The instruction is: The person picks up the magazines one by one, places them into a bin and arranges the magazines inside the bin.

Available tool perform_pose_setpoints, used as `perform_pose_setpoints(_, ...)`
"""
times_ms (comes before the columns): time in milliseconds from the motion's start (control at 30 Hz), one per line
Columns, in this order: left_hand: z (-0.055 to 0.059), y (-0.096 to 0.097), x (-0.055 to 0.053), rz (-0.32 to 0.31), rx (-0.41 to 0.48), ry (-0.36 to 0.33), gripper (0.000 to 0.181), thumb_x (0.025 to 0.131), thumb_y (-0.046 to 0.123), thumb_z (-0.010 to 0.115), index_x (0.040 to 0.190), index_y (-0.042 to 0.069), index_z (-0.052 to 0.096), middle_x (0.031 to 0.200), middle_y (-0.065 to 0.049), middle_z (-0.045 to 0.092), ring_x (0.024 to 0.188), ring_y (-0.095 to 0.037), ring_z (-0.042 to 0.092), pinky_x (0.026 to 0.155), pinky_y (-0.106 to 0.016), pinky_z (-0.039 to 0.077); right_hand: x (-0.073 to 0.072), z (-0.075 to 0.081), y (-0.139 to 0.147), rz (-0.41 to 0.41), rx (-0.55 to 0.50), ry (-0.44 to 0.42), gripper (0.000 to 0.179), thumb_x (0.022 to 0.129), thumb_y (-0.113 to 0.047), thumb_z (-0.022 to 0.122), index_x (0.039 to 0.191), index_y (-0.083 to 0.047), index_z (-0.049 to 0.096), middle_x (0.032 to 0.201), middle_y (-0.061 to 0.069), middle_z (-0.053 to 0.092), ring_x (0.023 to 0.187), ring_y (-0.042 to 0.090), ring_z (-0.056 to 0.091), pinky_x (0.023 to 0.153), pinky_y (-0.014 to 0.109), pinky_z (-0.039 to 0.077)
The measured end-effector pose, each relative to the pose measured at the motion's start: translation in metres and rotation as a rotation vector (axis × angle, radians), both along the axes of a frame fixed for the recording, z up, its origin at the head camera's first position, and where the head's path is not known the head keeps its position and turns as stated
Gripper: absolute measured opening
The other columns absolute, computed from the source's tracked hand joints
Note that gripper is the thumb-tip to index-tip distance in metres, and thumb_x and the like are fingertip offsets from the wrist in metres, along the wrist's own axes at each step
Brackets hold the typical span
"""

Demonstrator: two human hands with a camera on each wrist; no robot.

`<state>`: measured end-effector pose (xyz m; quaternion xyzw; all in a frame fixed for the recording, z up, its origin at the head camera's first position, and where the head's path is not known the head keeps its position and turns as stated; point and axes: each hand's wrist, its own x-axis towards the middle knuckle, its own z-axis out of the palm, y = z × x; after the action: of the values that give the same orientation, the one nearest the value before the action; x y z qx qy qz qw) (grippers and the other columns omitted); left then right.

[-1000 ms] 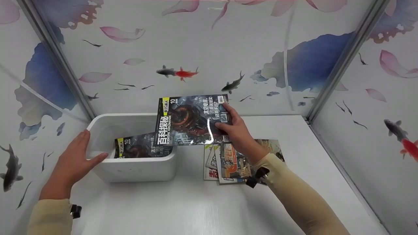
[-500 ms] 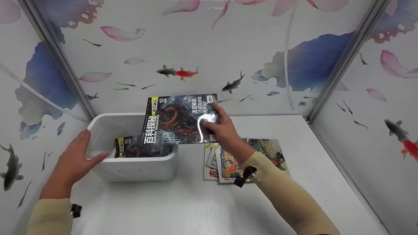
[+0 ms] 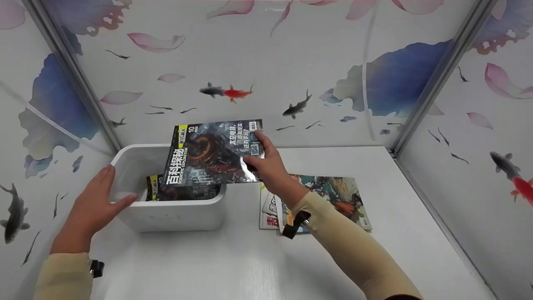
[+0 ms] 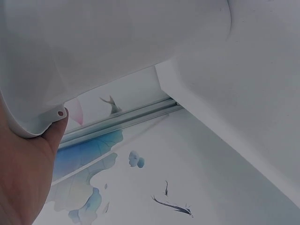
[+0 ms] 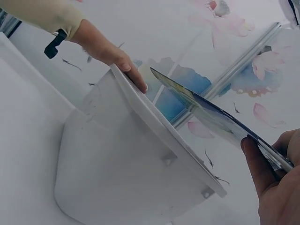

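Note:
The right hand (image 3: 271, 166) pinches the right end of a glossy dark magazine (image 3: 212, 154), thumb on top of its cover. That magazine is raised, partly over the right side of a white plastic bin (image 3: 179, 216). In the right wrist view the magazine (image 5: 220, 117) appears nearly edge-on beside the bin (image 5: 108, 154). Inside the bin lies another magazine (image 3: 183, 193) with a similar cover, partly hidden by the held one. At the bin's left front corner the left hand (image 3: 89, 204) rests on the rim, fingers and thumb fairly straight; the left wrist view shows the hand (image 4: 28, 168) touching the rim.
Several magazines (image 3: 337, 200) lie overlapping on the white table (image 3: 250, 262) right of the bin, partly covered by the right forearm. Walls (image 3: 266, 50) printed with fish and petals stand behind and at both sides, joined by metal corner posts (image 3: 441, 79).
The right hand has carried the magazine leftward, farther over the bin, covering more of the magazine inside. More of the pile on the table shows now. The left hand has stayed still.

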<state>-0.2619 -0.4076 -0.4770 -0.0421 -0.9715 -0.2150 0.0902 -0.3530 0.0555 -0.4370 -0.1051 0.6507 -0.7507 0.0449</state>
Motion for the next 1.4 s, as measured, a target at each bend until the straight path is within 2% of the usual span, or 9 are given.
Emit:
perform_pose_setpoints(233, 0.001, 0.000, -0.002, 0.001, 0.003, -0.007, 0.117, 0.102, 0.069, 0.067, 0.176, 0.001, 0.007, 0.179, -0.034, 0.012, 0.160, -0.062, 0.018, 0.117, -0.089, 0.023, 0.003, 0.001, -0.022, 0.003, -0.043, -0.034, 0.087, 0.102, 0.003, 0.073, 0.175, -0.026, 0.035, 0.164, 0.011, 0.047, 0.120, 0.027, 0.064, 0.089, 0.036, 0.062)
perform_pose_setpoints(667, -0.002, -0.003, -0.003, 0.002, 0.000, -0.010, 0.116, 0.103, 0.067, 0.066, 0.176, 0.000, 0.005, 0.179, -0.034, 0.011, 0.160, -0.063, 0.018, 0.116, -0.089, 0.023, 0.006, -0.001, -0.052, -0.010, -0.066, -0.062, 0.089, 0.099, 0.003, 0.077, 0.173, -0.026, 0.038, 0.165, 0.009, 0.047, 0.130, 0.027, 0.062, 0.094, 0.038, 0.062)
perform_pose_setpoints(933, 0.001, 0.000, -0.003, 0.013, -0.004, -0.018, 0.116, 0.103, 0.069, 0.065, 0.176, 0.000, 0.006, 0.179, -0.034, 0.013, 0.160, -0.062, 0.021, 0.116, -0.088, 0.026, 0.010, -0.002, -0.066, -0.038, -0.036, -0.056, 0.091, 0.098, 0.000, 0.078, 0.175, -0.025, 0.034, 0.173, 0.009, 0.039, 0.138, 0.026, 0.057, 0.104, 0.038, 0.057)
perform_pose_setpoints(1167, 0.001, 0.000, -0.002, 0.009, 0.005, -0.018, 0.118, 0.102, 0.070, 0.065, 0.176, 0.000, 0.005, 0.179, -0.035, 0.012, 0.161, -0.062, 0.019, 0.118, -0.087, 0.024, 0.011, -0.004, -0.079, -0.067, -0.036, -0.063, 0.091, 0.098, 0.000, 0.078, 0.174, -0.024, 0.035, 0.172, 0.008, 0.043, 0.139, 0.025, 0.057, 0.108, 0.039, 0.056)
perform_pose_setpoints(1400, 0.000, -0.001, -0.003, 0.003, 0.003, -0.015, 0.119, 0.102, 0.070, 0.066, 0.175, -0.001, 0.005, 0.179, -0.035, 0.011, 0.161, -0.061, 0.017, 0.118, -0.087, 0.023, 0.012, -0.008, -0.090, -0.100, 0.017, -0.070, 0.090, 0.097, -0.002, 0.079, 0.174, -0.024, 0.037, 0.172, 0.007, 0.044, 0.143, 0.023, 0.053, 0.115, 0.040, 0.052)
